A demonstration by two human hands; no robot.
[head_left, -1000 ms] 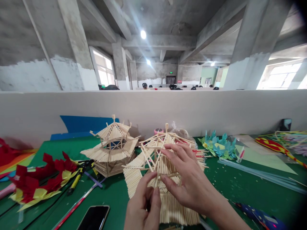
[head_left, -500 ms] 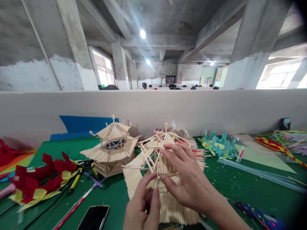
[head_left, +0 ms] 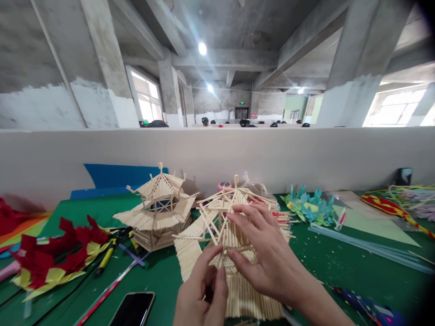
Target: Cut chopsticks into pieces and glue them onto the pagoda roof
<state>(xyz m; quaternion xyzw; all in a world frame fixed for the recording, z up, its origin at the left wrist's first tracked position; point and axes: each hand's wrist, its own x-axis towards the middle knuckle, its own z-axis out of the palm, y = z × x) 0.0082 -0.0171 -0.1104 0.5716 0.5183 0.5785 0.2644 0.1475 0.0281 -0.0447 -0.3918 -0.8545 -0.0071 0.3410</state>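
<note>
Directly in front of me stands a pavilion model built of thin wooden sticks (head_left: 253, 294), its tiered roof partly covered, with bare rafters on the left. My left hand (head_left: 205, 287) pinches a thin wooden stick (head_left: 220, 260) at the front edge of the upper roof. My right hand (head_left: 263, 251) grips that roof from the right, fingers lying over the sticks and thumb at its lower edge, close to the left fingertips. Part of the roof is hidden under the right palm. A second stick pavilion (head_left: 159, 215), with its roofs covered, stands to the left.
A red and yellow paper crown (head_left: 64, 253), a yellow-handled tool (head_left: 106, 259) and a phone (head_left: 133, 309) lie on the left. On the right are a teal paper crown (head_left: 307, 206), clear glue sticks (head_left: 370, 246) and a dark blue tool (head_left: 369, 304). A white partition (head_left: 217, 151) rises behind.
Hardly anything differs. Both hands keep their places on the roof, with only a very slight shift of the fingers.
</note>
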